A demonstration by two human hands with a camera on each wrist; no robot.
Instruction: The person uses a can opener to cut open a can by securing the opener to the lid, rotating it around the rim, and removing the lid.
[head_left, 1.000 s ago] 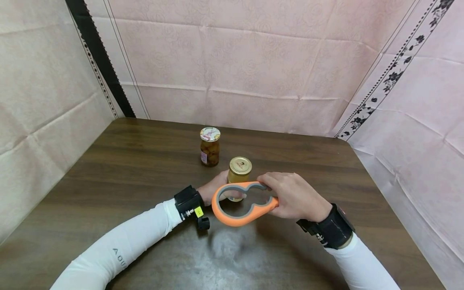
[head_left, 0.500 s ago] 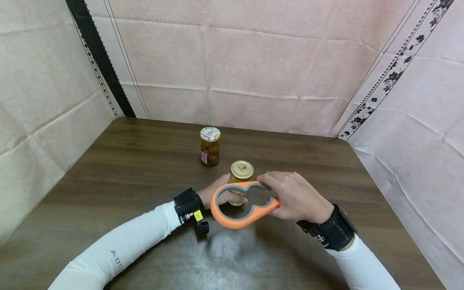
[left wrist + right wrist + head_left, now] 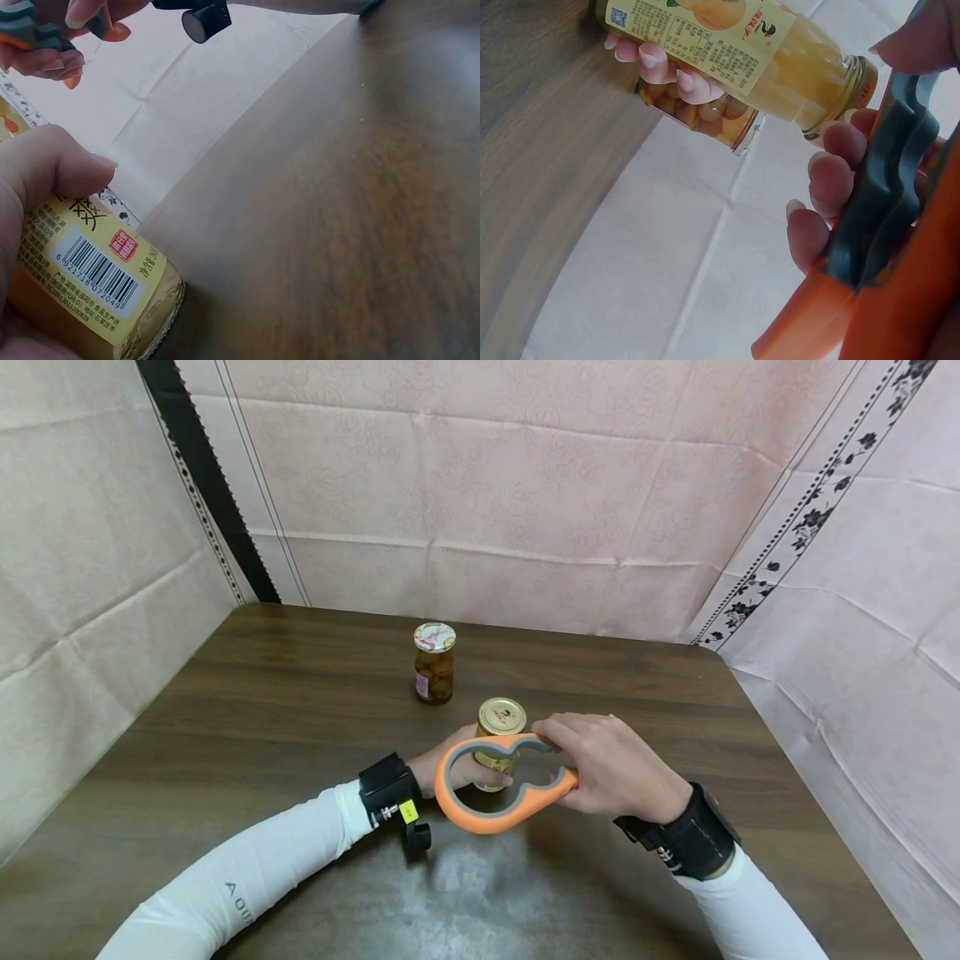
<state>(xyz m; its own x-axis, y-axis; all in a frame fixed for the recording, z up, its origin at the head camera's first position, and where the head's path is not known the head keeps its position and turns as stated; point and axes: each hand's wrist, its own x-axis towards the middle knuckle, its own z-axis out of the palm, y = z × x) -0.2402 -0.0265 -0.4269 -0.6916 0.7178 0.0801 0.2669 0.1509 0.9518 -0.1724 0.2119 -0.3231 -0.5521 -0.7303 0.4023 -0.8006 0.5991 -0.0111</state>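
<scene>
My left hand (image 3: 435,767) grips a glass jar of yellow fruit with a gold lid (image 3: 501,717), its thumb across the printed label (image 3: 97,277). In the right wrist view several fingertips wrap the far side of this jar (image 3: 799,67). My right hand (image 3: 618,768) holds an orange jar opener (image 3: 468,818) with a grey wavy inner lining, fingers curled round its right end. The opener's loop stands between the head camera and the jar, overlapping the left hand. From the right wrist, the jar's lid (image 3: 863,84) appears close beside the right fingers.
A second jar (image 3: 435,675), with brown round contents and a white patterned lid, stands farther back on the dark wooden table (image 3: 300,685). Pale cloth (image 3: 525,485) hangs behind the table and along both sides. Each wrist wears a black camera strap (image 3: 390,787).
My left hand and the gold-lidded jar have shifted a little towards me and slightly right. The right hand and the jar opener have barely moved; the rear jar has stayed put.
</scene>
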